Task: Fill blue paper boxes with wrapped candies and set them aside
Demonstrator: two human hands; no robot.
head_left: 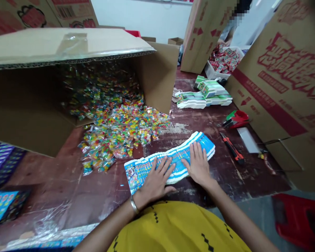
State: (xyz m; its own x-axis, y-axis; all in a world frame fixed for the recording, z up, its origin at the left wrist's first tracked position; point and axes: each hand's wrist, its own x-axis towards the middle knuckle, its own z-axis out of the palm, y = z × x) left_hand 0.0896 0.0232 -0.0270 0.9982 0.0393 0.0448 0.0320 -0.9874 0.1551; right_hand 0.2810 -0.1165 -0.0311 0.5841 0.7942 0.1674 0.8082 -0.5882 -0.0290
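Note:
A long fanned-out row of blue printed packets lies overlapped on the dark red table, close to my body. My left hand rests flat on the left half of the row, fingers spread and palm down. On the right half lies my right hand, its fingers stretched out over the packets. Neither hand is wrapped round anything. Just beyond the row, clear bags of colourful candy spill out of a cardboard box tipped on its side.
At the right lie a box cutter, a tape dispenser and a white strip. Behind them are green-and-white packet stacks and a basket of red packets. A large printed carton stands right; blue display boxes sit left.

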